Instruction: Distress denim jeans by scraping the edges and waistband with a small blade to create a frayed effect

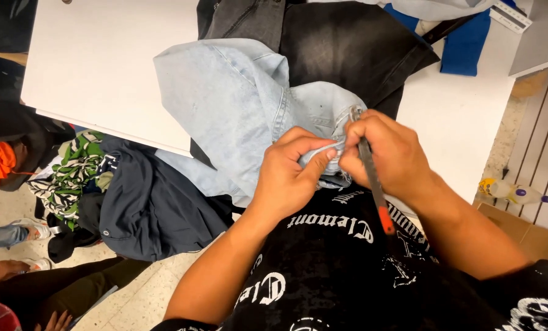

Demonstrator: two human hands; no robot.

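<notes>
I see the left hand [289,178] closed, pinching a fold of the light blue jeans [237,104] between thumb and fingers. The right hand [387,153] is closed too, gripping a slim tool [372,178] with a grey shaft and an orange end.

Tool orientation: its long axis runs nearly straight toward me, tilted slightly. The working tip points away from me, into the pinched denim; the orange end points back toward my chest. The tip itself is hidden by fingers and cloth, so I cannot tell its shape.

Jeans position: they lie across the near edge of the white desk [96,67], with one part hanging over that edge. Their long axis runs from the desk's middle toward me. The held fold sits just past the near edge, between both hands.

A black denim garment [347,49] lies beyond the jeans, touching them. A blue cloth [467,46] rests near the far right corner.

On the floor left of the desk, a heap of clothes [102,196] lies loose. A cardboard box [525,233] stands at the right; its contents are not visible.
</notes>
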